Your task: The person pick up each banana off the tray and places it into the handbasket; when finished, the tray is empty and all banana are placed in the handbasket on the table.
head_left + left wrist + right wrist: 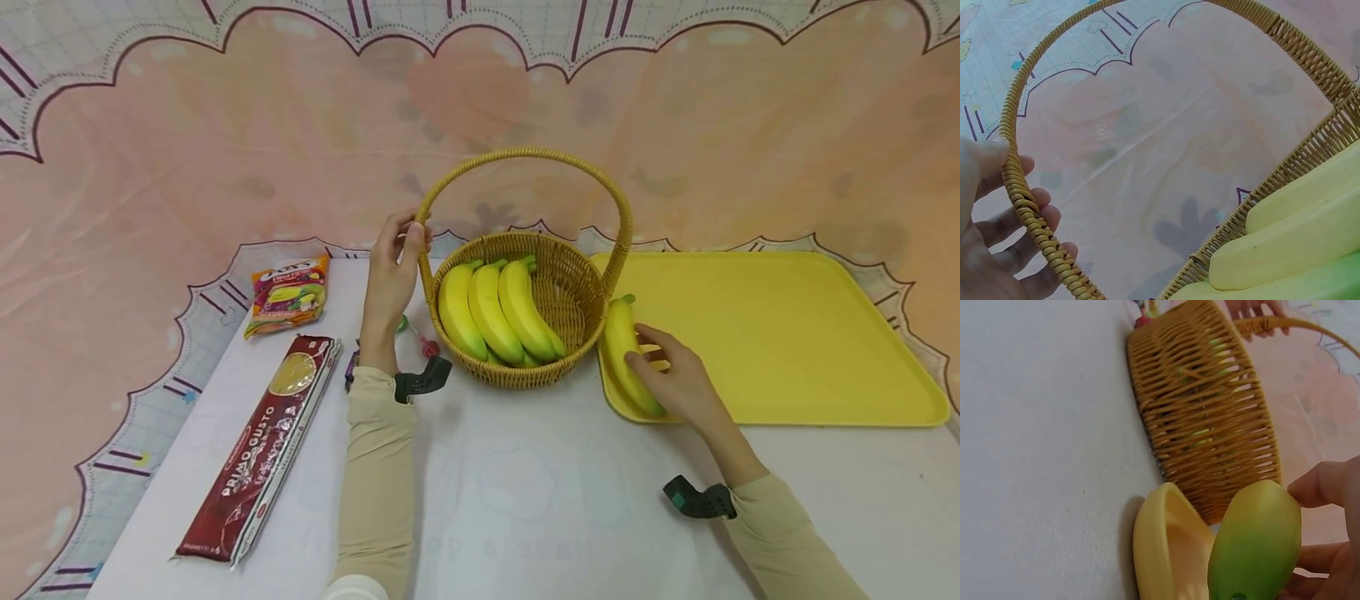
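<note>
A wicker basket (pixel 517 377) with a tall hoop handle (pixel 525 153) stands at the middle of the table, several yellow bananas (pixel 491 312) lying side by side in it. My left hand (pixel 393 267) grips the left side of the handle, thumb on one side and fingers behind it, as the left wrist view shows. At the basket's right, my right hand (pixel 678 375) pinches a single banana (pixel 624 354) between thumb and fingers. This banana is over the left end of a yellow tray (pixel 780 333); its green tip points at the camera in the right wrist view.
Left of the basket lie a dark red spaghetti packet (pixel 258 458) and a small orange candy bag (pixel 288 293). A red lollipop (pixel 429 347) rests by the left forearm. A patterned cloth (pixel 300 167) hangs behind the white table (pixel 525 500).
</note>
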`<state>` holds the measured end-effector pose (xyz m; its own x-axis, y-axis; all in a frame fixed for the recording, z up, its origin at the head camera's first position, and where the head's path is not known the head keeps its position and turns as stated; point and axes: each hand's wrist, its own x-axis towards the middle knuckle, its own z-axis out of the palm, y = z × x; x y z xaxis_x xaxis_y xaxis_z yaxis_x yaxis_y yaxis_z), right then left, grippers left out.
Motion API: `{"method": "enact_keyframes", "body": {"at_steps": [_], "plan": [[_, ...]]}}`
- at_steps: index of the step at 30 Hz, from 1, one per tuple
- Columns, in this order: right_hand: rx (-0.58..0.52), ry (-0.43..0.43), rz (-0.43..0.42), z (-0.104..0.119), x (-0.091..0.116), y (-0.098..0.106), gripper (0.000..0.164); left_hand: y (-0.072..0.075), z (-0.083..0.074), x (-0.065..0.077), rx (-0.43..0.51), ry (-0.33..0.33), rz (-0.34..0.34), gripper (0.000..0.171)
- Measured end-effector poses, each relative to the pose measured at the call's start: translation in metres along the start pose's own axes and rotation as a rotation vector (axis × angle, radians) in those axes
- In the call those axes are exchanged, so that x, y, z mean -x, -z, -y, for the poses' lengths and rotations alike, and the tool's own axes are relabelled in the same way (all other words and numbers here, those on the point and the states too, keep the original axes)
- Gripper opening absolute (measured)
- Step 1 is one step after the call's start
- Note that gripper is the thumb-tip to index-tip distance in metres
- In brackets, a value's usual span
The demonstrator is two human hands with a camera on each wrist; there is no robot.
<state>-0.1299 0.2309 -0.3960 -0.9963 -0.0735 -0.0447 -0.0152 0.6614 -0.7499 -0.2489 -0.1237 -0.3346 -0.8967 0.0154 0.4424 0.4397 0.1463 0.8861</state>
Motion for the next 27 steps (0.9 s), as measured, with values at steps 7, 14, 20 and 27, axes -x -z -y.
{"method": "enact_keyframes", "body": {"at_steps": [7, 14, 20, 27], "plan": [[-0.008, 0.064, -0.04, 0.004, 0.018, 0.006, 0.054, 0.0, -0.002, 0.001, -0.006, -0.003, -0.001, 0.033], [-0.007, 0.167, -0.086, 0.014, 0.036, 0.01, 0.051, -0.002, -0.025, 0.006, -0.012, 0.01, 0.005, 0.029], [-0.021, 0.223, -0.106, 0.028, 0.044, 0.013, 0.051, 0.0, -0.011, 0.001, -0.002, -0.001, 0.008, 0.03], [-0.056, 0.27, -0.088, 0.047, 0.03, 0.016, 0.047, -0.001, 0.0, -0.001, -0.002, -0.017, 0.0, 0.03]]}}
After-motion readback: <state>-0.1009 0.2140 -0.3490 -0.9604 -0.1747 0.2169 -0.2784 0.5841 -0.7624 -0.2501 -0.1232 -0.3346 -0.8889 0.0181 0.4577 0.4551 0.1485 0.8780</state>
